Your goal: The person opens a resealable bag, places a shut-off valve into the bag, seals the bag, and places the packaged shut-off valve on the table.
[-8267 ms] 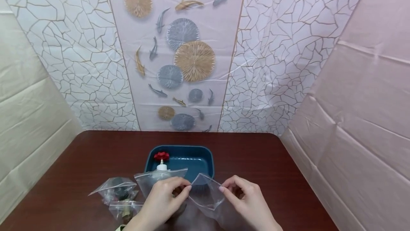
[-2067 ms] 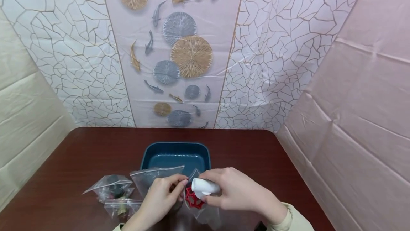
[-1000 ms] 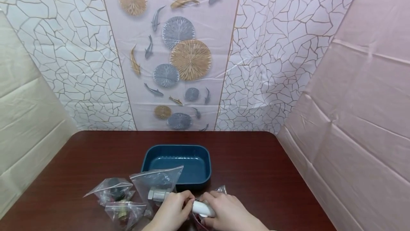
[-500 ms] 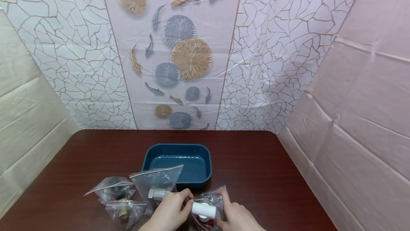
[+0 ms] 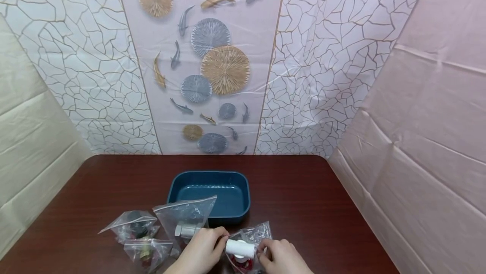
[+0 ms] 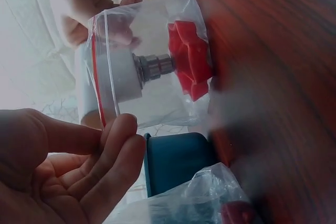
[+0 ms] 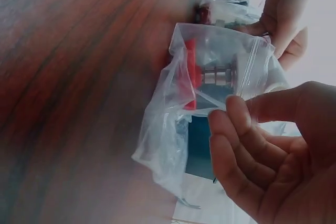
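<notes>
A white valve point(image 5: 240, 248) with a red handwheel point(image 6: 190, 59) sits upside down in a clear zip bag point(image 5: 260, 232), wheel at the bottom. Its white pipe body lies across the bag's mouth, partly outside. My left hand point(image 5: 203, 248) pinches the bag's left edge near the zip, thumb against forefinger. On the other side my right hand point(image 5: 282, 257) pinches the bag's edge between thumb and forefinger, as the right wrist view shows. The bag's bottom reaches down to the tabletop in both wrist views.
A blue tray point(image 5: 246, 212) stands behind the bag. Left of my left hand is a zip bag point(image 5: 190, 208) with a silver metal fitting point(image 5: 186, 230). Farther left lie a bag with a dark round part point(image 5: 138, 225) and a bag with a brass-coloured fitting point(image 5: 146, 249).
Earlier the bag held nothing and the valve stood by the tray. The right hand then lowered the valve, wheel first, into the bag, let go and took the bag's edge. The left hand stayed on the bag.
</notes>
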The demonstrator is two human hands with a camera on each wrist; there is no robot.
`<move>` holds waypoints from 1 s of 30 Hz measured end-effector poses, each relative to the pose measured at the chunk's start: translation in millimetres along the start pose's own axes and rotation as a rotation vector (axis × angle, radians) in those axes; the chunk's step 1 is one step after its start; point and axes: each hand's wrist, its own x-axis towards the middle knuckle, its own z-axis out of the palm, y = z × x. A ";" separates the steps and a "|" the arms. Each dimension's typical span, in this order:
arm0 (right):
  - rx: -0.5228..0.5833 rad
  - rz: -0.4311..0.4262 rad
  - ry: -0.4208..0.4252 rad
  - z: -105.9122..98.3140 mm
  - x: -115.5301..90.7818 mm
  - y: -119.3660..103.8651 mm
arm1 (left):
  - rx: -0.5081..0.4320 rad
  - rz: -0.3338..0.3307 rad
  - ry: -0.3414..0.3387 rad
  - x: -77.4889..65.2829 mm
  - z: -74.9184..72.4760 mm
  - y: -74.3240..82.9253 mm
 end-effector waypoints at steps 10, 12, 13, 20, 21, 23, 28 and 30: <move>0.042 -0.023 0.116 -17.5 -1.1 -13.9 | 0.014 0.027 0.016 -1.6 -4.7 6.9; 0.035 -0.020 0.144 -21.6 -1.2 -16.0 | -0.003 0.018 0.009 -1.4 -7.4 9.0; 0.030 -0.022 0.163 -23.5 -1.6 -17.3 | -0.009 0.017 0.009 -1.4 -8.9 10.0; 0.015 -0.084 0.328 -34.6 -0.5 -30.7 | -0.025 0.015 0.055 -2.5 -20.0 18.6; 0.014 -0.096 0.353 -35.7 0.4 -32.4 | -0.035 0.006 0.058 -2.7 -21.5 20.1; -0.001 -0.124 0.411 -37.6 2.6 -35.5 | -0.052 -0.007 0.074 -3.3 -24.1 23.2; -0.013 -0.199 0.511 -44.8 8.4 -41.3 | -0.081 0.010 0.168 -5.2 -30.1 30.7; -0.001 -0.229 0.532 -48.5 9.8 -42.8 | -0.079 0.021 0.210 -6.0 -32.5 33.7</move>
